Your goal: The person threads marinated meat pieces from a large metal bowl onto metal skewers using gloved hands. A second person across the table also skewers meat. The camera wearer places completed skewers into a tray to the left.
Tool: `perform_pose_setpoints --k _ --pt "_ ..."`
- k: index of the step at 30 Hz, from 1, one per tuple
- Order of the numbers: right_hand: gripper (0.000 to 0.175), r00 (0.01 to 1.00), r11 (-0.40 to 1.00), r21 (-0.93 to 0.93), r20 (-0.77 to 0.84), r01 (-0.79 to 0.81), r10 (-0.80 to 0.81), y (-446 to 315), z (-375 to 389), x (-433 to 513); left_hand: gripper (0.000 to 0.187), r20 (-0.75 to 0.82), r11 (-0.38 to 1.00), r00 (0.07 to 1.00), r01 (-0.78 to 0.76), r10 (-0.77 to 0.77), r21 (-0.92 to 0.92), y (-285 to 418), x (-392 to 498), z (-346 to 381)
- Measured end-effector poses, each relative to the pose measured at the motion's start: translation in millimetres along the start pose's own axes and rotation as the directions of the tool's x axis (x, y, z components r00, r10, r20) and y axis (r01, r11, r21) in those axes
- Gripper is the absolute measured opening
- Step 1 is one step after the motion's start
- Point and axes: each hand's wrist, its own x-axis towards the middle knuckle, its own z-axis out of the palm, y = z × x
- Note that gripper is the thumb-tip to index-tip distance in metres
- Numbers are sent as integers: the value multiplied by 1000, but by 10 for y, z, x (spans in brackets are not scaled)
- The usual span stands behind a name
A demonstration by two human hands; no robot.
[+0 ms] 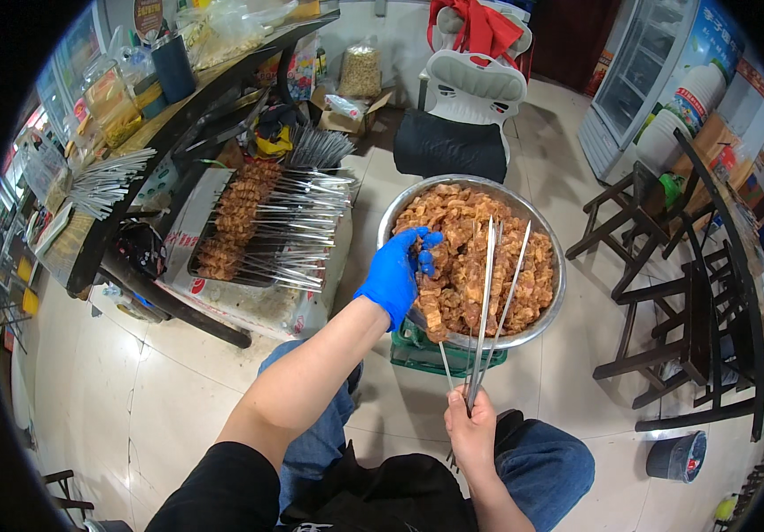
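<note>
A large steel bowl (558, 292) full of marinated meat pieces (468, 266) rests on a green plastic crate (408, 352) in front of me. My left hand (398, 269), in a blue glove, curls its fingers around meat at the bowl's left side. That meat is threaded on a metal skewer (446, 367) whose lower end is in my right hand (471, 417). My bare right hand grips several flat metal skewers (486, 286) near the bowl's front; the others in it look bare and point up over the meat. Left of the bowl, loaded meat skewers (242, 219) lie on a dark tray (259, 279).
A wooden counter (62, 246) with bundled metal skewers (112, 183) and jars stands at the left. Beyond the bowl is a white chair (475, 80) with a black seat. Dark wooden stools (681, 332), a table and a small bin (676, 457) stand at the right.
</note>
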Motion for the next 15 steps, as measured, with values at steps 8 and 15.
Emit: perform_pose_setpoints --k 8,15 --pt "8 1000 999 -32 -10 2 -3 98 28 29 22 -29 996 997 -70 71 47 -52 -121 41" --pt "9 999 997 65 23 -45 44 -42 22 50 23 25 967 980 -199 197 157 -187 -241 164"
